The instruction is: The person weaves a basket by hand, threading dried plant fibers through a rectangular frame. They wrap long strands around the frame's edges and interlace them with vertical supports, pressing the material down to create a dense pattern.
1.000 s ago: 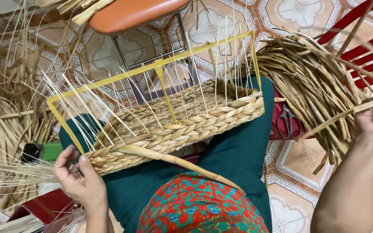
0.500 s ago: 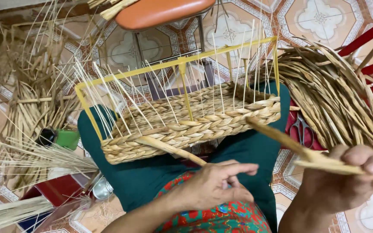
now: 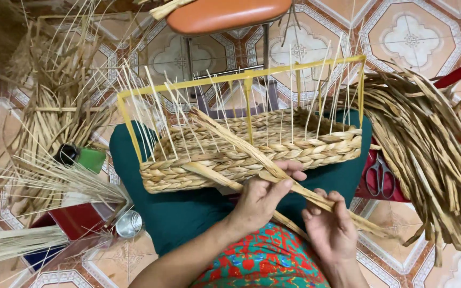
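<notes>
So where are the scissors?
In the head view, the scissors lie low on the right on something red, just past the right end of the basket and beside the big straw bundle.

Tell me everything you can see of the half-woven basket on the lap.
The basket is long, rectangular and shallow, its low wall plaited from thick tan straw-like strands. A yellow frame rises above the wall, with thin pale stakes standing inside it, unwoven higher up. It rests tilted on the person's lap, on dark green cloth, over a tiled floor. A long flat strand runs from inside it over the near wall; the left hand and right hand both grip that strand.
</notes>
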